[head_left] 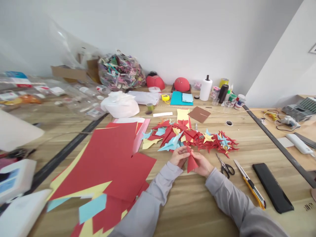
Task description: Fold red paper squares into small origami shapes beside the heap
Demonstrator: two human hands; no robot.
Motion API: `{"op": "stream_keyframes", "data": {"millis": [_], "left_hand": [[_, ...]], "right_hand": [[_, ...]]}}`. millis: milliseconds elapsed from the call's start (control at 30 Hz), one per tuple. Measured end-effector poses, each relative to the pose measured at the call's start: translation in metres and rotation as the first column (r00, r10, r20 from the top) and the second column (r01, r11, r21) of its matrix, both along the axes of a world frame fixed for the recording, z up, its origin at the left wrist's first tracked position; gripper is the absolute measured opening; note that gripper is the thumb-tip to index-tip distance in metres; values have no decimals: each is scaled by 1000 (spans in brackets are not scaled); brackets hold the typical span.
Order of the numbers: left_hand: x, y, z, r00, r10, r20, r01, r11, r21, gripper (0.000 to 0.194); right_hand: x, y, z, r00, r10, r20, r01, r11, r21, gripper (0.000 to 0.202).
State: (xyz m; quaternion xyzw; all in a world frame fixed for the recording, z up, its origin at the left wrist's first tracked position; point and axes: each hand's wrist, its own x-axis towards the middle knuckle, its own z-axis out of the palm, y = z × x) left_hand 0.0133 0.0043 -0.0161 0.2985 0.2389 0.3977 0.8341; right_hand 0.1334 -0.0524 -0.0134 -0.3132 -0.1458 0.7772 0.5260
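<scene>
Both hands were on the same bit of paper here. The left hand [179, 156] had its fingers pinched on the upper part of a red folded piece [192, 164], and the right hand [202, 164] had its fingers closed on the other side of it, so it was basically clamped between the two. The piece was narrow at the top and flared out wider at the bottom, held just on the near side of a messy heap of folded paper [170, 133], mostly red with some light blue and yellow bits poking out. That heap ran off to the right into a spiky red cluster [207, 141] with a few blue and yellow pieces on top.

Over by the left arm, big red sheets [108, 154] lay overlapping on the wood-look surface [195, 207], yellow edges sticking out from under them, and a light blue strip [92, 208] sat at their near end. To the right of the right hand were black-handled scissors [227, 169], then a yellow-and-black utility knife [251, 189] with its blade out, then a flat black slab [273, 187], maybe a phone, couldn't tell. A brown square [199, 114] lay behind the heap, near a yellow sheet [183, 114].
</scene>
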Motion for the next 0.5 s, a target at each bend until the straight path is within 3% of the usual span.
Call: {"op": "stream_keyframes", "data": {"millis": [100, 300, 367, 500], "left_hand": [[1, -1, 2, 1000, 14, -23, -14, 1000, 12, 35], [-2, 2, 3, 986, 122, -116, -114, 991, 68, 34], [-3, 3, 3, 975, 161, -151, -148, 984, 96, 33], [-6, 4, 4, 961, 186, -203, -154, 974, 167, 30]], "right_hand": [[4, 1, 2, 998, -21, 51, 21, 1000, 13, 23], [1, -4, 6, 944, -100, 315, 57, 988, 145, 26], [-2, -8, 9, 846, -177, 504, 49, 965, 257, 29], [-4, -13, 12, 524, -385, 760, 1, 892, 452, 25]]}}
